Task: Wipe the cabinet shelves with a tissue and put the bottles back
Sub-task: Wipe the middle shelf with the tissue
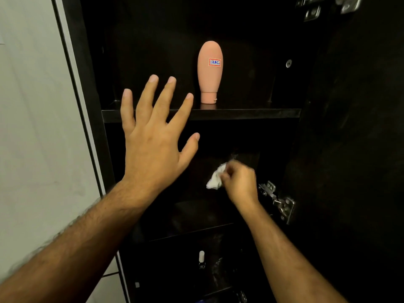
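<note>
Right hand (239, 182) in middle compartment, fingers (227, 174) pinching crumpled tissue (215, 178). Left hand (153, 136) raised before upper shelf (251, 113), fingers spread, holding nothing. Pink bottle (210, 71) stands cap-down on upper shelf, apart from both hands. Best play, I'd say: flatten tissue, sweep back corner to front edge, steer clear of hinge (276, 201).

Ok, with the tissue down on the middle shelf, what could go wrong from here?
The open left hand hovers near the pink bottle, which stands on its narrow cap at the upper shelf edge; a bump could topple it. The right hand, wiping with the tissue, could scrape the metal hinge.
</note>
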